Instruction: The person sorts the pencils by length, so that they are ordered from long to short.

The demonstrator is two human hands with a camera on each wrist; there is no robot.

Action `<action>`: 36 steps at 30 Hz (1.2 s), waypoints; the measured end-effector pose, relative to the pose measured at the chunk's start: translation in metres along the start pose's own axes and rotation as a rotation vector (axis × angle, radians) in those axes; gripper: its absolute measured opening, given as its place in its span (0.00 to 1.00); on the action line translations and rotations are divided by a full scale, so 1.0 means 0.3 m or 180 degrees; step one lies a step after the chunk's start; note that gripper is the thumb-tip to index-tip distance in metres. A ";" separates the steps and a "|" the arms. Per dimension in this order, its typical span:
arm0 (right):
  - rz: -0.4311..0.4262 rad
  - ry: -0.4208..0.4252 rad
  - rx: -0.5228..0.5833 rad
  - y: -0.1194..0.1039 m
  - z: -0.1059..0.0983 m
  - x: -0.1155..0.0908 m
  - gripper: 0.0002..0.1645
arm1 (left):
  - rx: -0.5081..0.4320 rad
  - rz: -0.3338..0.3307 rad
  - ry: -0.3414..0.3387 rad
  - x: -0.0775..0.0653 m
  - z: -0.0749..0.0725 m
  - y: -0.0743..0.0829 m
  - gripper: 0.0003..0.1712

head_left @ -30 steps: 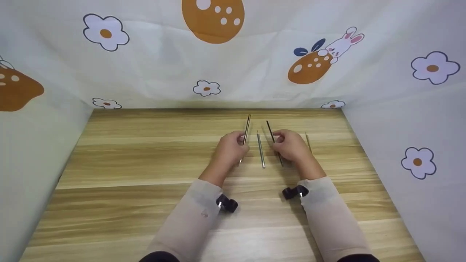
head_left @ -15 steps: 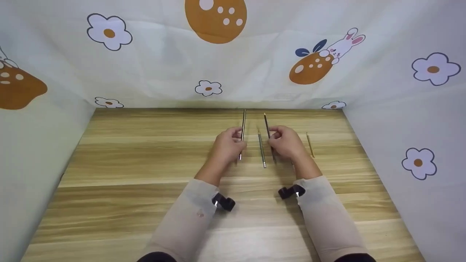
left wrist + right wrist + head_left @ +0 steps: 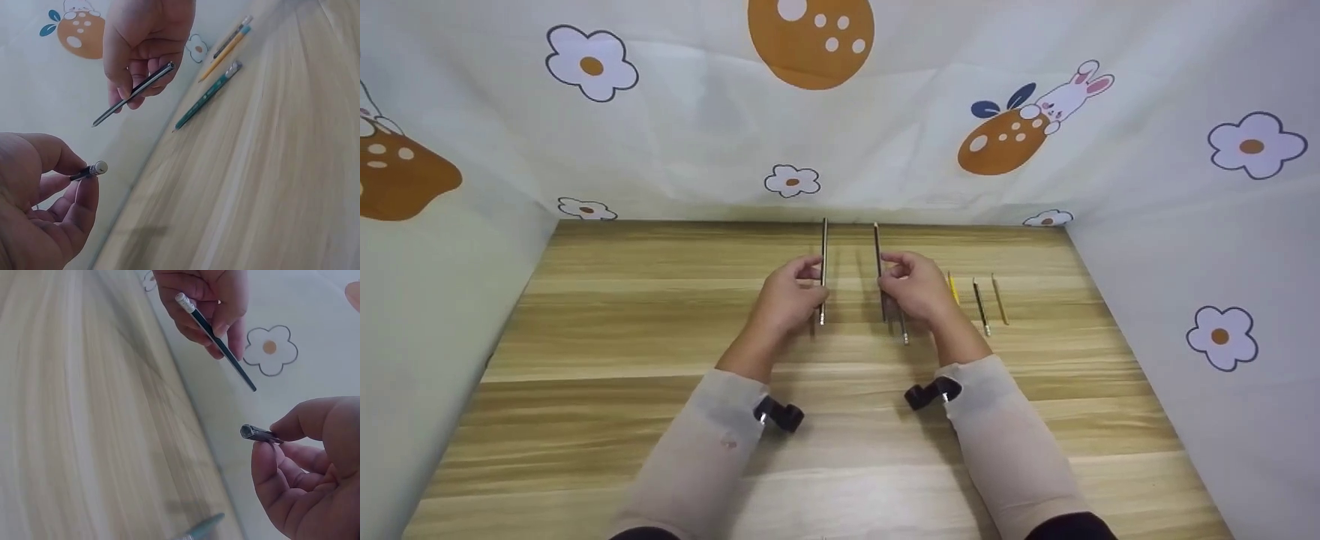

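My left hand [image 3: 789, 296] pinches a dark pencil [image 3: 824, 247] with light stripes between thumb and fingertips. Its white eraser end [image 3: 100, 167] faces the left wrist camera. To the right, my right hand [image 3: 916, 289] pinches a second dark striped pencil [image 3: 877, 244], whose near end [image 3: 247, 432] has no eraser. Both pencils are raised off the table, roughly parallel and apart, pointing away from me. A teal pencil [image 3: 205, 100] with a silvery end lies on the table, partly hidden by the right hand in the head view.
Right of the right hand lie a yellow pencil [image 3: 953, 288], a dark pencil [image 3: 981, 307] with a white end and a thin tan pencil [image 3: 1000, 300]. A printed cloth [image 3: 697, 135] walls the wooden table [image 3: 622, 337] at the back and sides.
Both hands have moved left and slightly away from me with their pencils, which now stand more nearly parallel. The yellow and white-ended dark pencils have come into sight; the right hand now covers part of the teal one.
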State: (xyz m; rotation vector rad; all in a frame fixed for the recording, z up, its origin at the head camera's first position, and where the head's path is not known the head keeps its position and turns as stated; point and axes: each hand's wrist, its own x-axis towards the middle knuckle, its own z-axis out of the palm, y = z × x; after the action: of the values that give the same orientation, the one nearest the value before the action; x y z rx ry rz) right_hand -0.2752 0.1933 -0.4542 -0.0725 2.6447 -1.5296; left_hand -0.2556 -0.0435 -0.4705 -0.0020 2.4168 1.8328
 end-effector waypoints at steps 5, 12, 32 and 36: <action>0.0010 -0.0021 0.0422 -0.029 0.067 0.013 0.29 | 0.0044 -0.0027 0.0039 -0.010 -0.066 -0.012 0.37; 0.0006 -0.0105 0.0753 -0.065 0.145 0.024 0.29 | 0.0050 -0.0022 0.0092 -0.023 -0.137 -0.028 0.37; 0.0120 -0.0349 0.1083 -0.149 0.299 0.032 0.33 | 0.0106 -0.0128 0.0196 -0.051 -0.276 -0.073 0.37; 0.0111 -0.0394 0.1066 -0.170 0.324 0.033 0.33 | 0.0104 -0.0155 0.0229 -0.055 -0.306 -0.087 0.38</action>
State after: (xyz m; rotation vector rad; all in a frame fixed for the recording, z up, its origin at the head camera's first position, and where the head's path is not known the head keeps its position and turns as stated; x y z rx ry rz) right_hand -0.2757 0.0831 -0.4588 -0.0943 2.2517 -1.8650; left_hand -0.2453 -0.1397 -0.4697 -0.1249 2.4710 1.8026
